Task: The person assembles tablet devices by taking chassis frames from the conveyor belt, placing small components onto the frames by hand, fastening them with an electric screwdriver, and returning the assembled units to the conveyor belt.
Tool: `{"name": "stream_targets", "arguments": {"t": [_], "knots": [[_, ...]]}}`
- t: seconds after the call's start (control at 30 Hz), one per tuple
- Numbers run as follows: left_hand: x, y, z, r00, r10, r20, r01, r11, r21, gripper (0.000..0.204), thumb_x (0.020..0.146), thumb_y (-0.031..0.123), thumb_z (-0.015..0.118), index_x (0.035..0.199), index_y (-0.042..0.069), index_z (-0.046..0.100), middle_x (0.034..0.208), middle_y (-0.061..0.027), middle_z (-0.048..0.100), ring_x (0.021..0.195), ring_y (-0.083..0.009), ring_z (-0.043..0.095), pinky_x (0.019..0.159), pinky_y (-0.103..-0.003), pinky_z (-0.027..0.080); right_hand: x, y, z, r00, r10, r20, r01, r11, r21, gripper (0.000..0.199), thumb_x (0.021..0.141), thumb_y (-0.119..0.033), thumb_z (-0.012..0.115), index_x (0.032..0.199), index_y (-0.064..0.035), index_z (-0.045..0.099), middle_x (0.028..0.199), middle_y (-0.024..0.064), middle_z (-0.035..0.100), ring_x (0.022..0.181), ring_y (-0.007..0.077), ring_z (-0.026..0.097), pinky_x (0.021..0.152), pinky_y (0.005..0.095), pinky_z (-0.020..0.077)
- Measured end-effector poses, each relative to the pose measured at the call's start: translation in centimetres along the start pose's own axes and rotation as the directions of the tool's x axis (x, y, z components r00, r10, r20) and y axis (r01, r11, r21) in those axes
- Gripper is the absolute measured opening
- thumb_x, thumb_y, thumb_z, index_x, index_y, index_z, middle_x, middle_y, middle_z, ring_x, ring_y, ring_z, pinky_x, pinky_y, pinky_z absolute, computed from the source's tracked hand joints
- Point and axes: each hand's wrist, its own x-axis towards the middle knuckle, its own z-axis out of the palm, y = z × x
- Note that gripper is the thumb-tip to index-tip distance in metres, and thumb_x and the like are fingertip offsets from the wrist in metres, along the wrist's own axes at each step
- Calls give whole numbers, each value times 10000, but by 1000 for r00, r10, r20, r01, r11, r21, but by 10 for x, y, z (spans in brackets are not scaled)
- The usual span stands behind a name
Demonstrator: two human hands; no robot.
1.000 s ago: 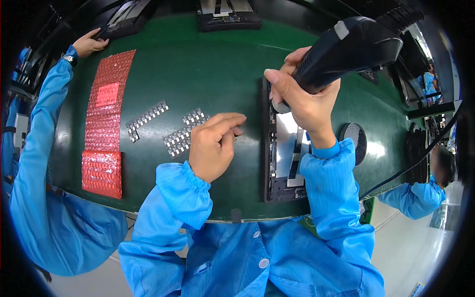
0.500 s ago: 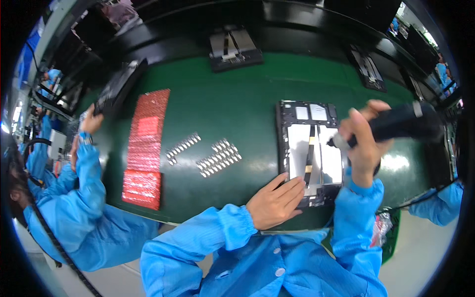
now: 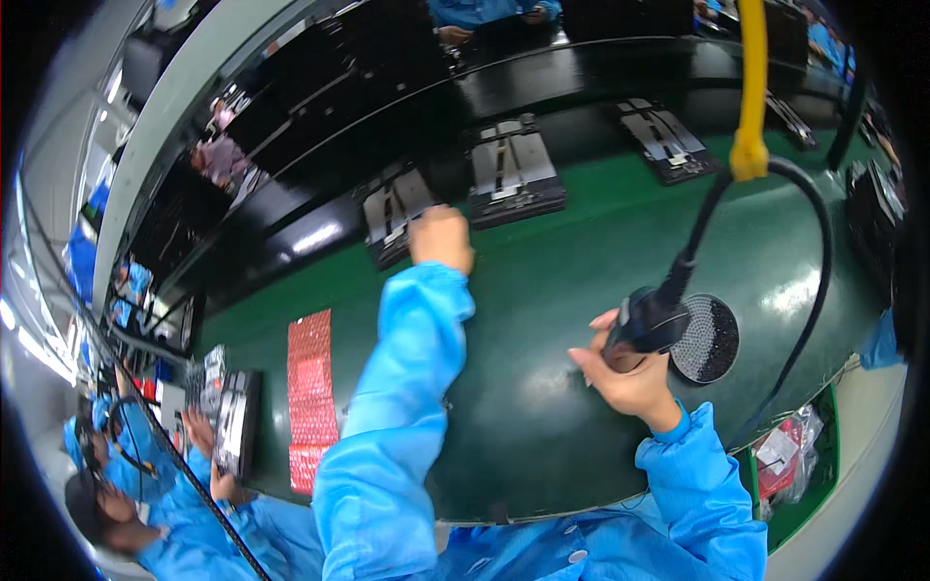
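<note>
One device (image 3: pixel 411 191) lies just beyond and left of our left hand (image 3: pixel 443 240), the nearer one, long axis pointing away; we cannot tell that grip's state. Our right hand (image 3: pixel 628 381) grasps the driver (image 3: pixel 647 321).

A strip of red bubble wrap (image 3: pixel 311 387) lies on the left side of the green worktop (image 3: pixel 523 378). Past it, a person in blue clothes (image 3: pixel 179 547) is at the near left. At the near right, a green box (image 3: pixel 823 484) has crinkly see-through bags (image 3: pixel 808 431) inside. A grey bar (image 3: pixel 194 73) slants across the far left.
</note>
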Motion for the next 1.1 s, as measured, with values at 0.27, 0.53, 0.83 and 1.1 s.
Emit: {"name": "stream_targets", "arguments": {"t": [0.27, 0.53, 0.83, 1.1], "knots": [[2, -126, 40, 918, -189, 349, 176, 982, 69, 440, 612, 38, 672, 1039, 23, 571, 1093, -170, 604, 1016, -362, 591, 868, -439, 488, 11, -19, -1, 980, -192, 55, 199, 965, -169, 304, 752, 9, 684, 993, 20, 499, 732, 49, 593, 649, 73, 582, 604, 224, 456], [-52, -139, -76, 883, -211, -419, 196, 977, -80, 313, 583, 68, 630, 890, 111, 673, 761, -169, 656, 705, -357, 641, 662, -417, 520, 11, 12, 3, 949, -296, -111, 280, 950, -137, 403, 724, -60, 740, 1064, 28, 543, 649, 49, 610, 547, 67, 558, 496, 228, 412], [-165, -12, -151, 838, 122, -532, -330, 890, -314, 318, 594, 11, 662, 912, 19, 656, 878, -139, 681, 800, -303, 662, 729, -359, 505, 21, -58, -60, 955, -142, -261, 123, 989, -88, 294, 694, -52, 775, 896, -14, 566, 625, 37, 594, 506, 89, 538, 455, 225, 409], [-232, 78, -164, 887, 434, 155, -225, 701, -677, 648, 677, 124, 746, 1260, -7, 497, 1309, -148, 515, 1289, -329, 411, 1084, -525, 190, 20, -51, -114, 908, -247, -339, 200, 965, -169, 299, 739, 28, 726, 979, 29, 547, 613, 38, 583, 470, 112, 550, 446, 229, 425]]}}
